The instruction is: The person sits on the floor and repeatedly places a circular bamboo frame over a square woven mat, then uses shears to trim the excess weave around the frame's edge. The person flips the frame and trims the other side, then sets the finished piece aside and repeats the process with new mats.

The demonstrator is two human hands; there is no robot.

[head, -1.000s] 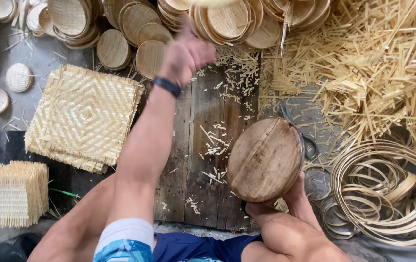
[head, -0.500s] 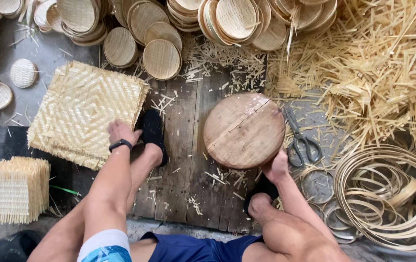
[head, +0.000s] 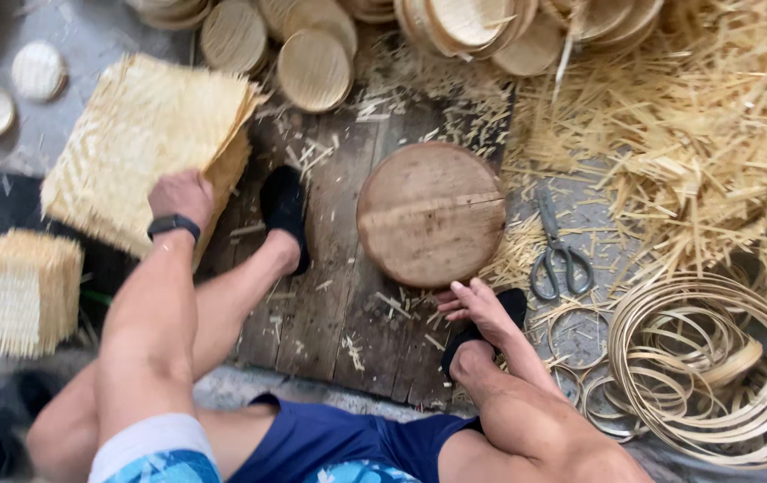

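My left hand (head: 182,199), a dark band on its wrist, grips the near right edge of a stack of square woven bamboo mats (head: 128,143); the top mats tilt up at that edge. Lower down, my right hand (head: 475,306) rests with its fingers apart, fingertips at the near rim of a round wooden block (head: 430,215) that lies flat on a dark plank board (head: 330,313). My feet in black socks (head: 285,210) rest on the board beside the block.
Scissors (head: 555,258) lie right of the block. Coiled bamboo rings (head: 715,376) sit at the lower right, a heap of loose strips (head: 697,125) above them. Round woven discs (head: 314,67) line the top edge. Another mat stack (head: 12,291) stands at the left.
My left arm came down from the far discs onto the mat stack and took its edge. My right hand set the tilted wooden block flat on the board and let go.
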